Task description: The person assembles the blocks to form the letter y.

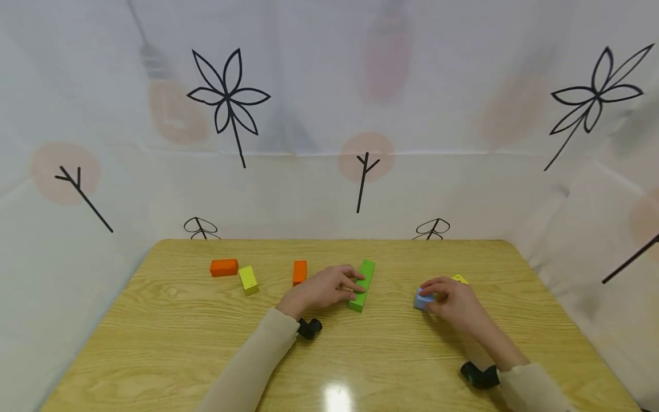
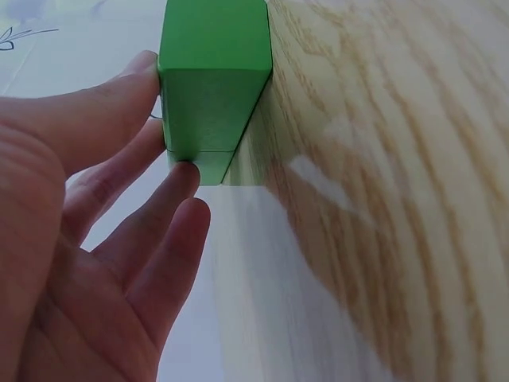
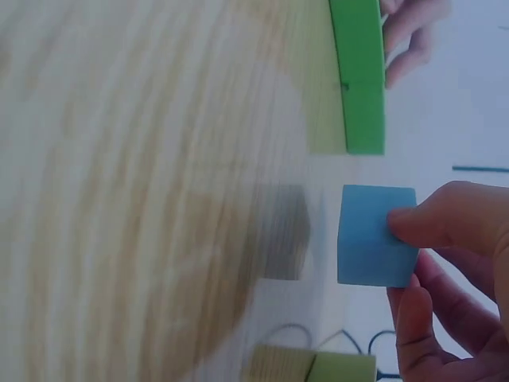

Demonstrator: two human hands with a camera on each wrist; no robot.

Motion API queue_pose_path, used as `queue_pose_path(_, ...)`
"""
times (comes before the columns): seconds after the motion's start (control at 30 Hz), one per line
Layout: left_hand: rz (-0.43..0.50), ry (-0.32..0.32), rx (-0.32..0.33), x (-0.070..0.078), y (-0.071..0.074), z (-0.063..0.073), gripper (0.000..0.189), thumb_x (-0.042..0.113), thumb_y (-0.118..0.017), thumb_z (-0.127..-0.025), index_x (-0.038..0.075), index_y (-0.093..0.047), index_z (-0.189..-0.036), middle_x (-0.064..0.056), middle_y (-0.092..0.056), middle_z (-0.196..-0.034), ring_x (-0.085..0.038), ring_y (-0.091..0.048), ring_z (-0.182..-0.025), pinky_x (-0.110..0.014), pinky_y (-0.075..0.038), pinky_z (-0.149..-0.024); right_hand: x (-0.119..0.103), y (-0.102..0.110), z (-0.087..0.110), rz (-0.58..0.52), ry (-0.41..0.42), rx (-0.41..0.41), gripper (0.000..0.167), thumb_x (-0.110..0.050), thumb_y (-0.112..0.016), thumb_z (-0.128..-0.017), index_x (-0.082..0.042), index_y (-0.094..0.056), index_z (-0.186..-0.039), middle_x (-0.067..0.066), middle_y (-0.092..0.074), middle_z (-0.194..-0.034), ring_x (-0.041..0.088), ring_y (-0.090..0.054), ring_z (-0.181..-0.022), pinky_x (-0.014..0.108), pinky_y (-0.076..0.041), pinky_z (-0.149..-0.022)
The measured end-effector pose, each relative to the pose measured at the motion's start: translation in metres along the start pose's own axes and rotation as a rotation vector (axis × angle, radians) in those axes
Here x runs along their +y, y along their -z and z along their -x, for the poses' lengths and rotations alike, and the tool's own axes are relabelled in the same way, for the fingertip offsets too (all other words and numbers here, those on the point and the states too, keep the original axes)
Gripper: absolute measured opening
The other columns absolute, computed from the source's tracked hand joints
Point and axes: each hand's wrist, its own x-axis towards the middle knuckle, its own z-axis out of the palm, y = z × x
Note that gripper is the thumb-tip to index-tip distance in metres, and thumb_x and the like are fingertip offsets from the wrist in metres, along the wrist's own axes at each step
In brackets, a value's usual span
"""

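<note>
Left wrist view gives me a seam across the green bar (image 1: 366, 274), which I cannot make out from the head. Bar lies mid-surface (image 1: 170, 343), long axis toward the far edge. Left hand (image 1: 325, 288) touches it, fingers extended; right hand (image 1: 455, 305), pinching the blue block (image 1: 421, 300) toward the right edge, partly hides a yellow block (image 1: 460, 279).

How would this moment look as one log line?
Left hand: touches green blocks | right hand: pinches blue block | table, left side: orange block beside yellow block
</note>
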Motion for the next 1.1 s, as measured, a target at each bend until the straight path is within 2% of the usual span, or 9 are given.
queue_pose_path(0.17,-0.005,-0.006,0.0,0.0,0.0,-0.001,0.029,0.023,-0.063,-0.099,0.022,-0.071,-0.127,0.012,-0.049,-0.142,-0.014,-0.043,-0.135,-0.027,-0.041,-0.105,-0.009,-0.005,0.001,-0.053,0.009,-0.006,0.023,0.005,-0.08,-0.075,-0.012,-0.078,-0.09,0.003,-0.069,-0.106,0.012,-0.061,-0.078,0.027,-0.052,-0.065)
queue_pose_path(0.47,-0.01,-0.001,-0.004,0.0,0.001,-0.001,0.029,0.022,-0.064,-0.099,0.022,-0.071,-0.126,0.01,-0.05,-0.142,-0.015,-0.044,-0.134,-0.026,-0.042,-0.104,-0.029,-0.018,0.002,-0.121,-0.002,-0.069,0.024,0.006,-0.08,-0.075,-0.012,-0.078,-0.09,0.004,-0.068,-0.108,0.009,-0.059,-0.078,0.025,-0.052,-0.065)
queue_pose_path(0.77,-0.017,-0.001,-0.005,0.002,0.002,-0.001,0.028,0.021,-0.063,-0.099,0.021,-0.071,-0.126,0.009,-0.051,-0.142,-0.015,-0.045,-0.132,-0.027,-0.041,-0.106,-0.048,-0.031,0.002,-0.221,0.088,-0.115,0.024,0.006,-0.079,-0.076,-0.011,-0.077,-0.092,0.004,-0.067,-0.107,0.009,-0.06,-0.078,0.026,-0.054,-0.065)
queue_pose_path(0.93,0.0,0.004,-0.002,0.002,0.001,-0.002,0.028,0.021,-0.063,-0.099,0.022,-0.072,-0.126,0.01,-0.051,-0.14,-0.014,-0.046,-0.131,-0.029,-0.041,-0.106,-0.059,-0.039,0.0,-0.234,0.141,-0.115,0.023,0.006,-0.08,-0.076,-0.01,-0.078,-0.093,0.003,-0.068,-0.107,0.007,-0.06,-0.077,0.025,-0.053,-0.064)
queue_pose_path(1.1,0.013,-0.009,-0.001,0.0,0.0,-0.002,0.028,0.021,-0.063,-0.099,0.022,-0.072,-0.126,0.01,-0.051,-0.139,-0.014,-0.046,-0.13,-0.029,-0.042,-0.105,-0.071,-0.046,-0.004,-0.247,0.144,-0.124,0.023,0.004,-0.081,-0.076,-0.011,-0.078,-0.093,0.003,-0.068,-0.106,0.008,-0.061,-0.079,0.025,-0.054,-0.065)
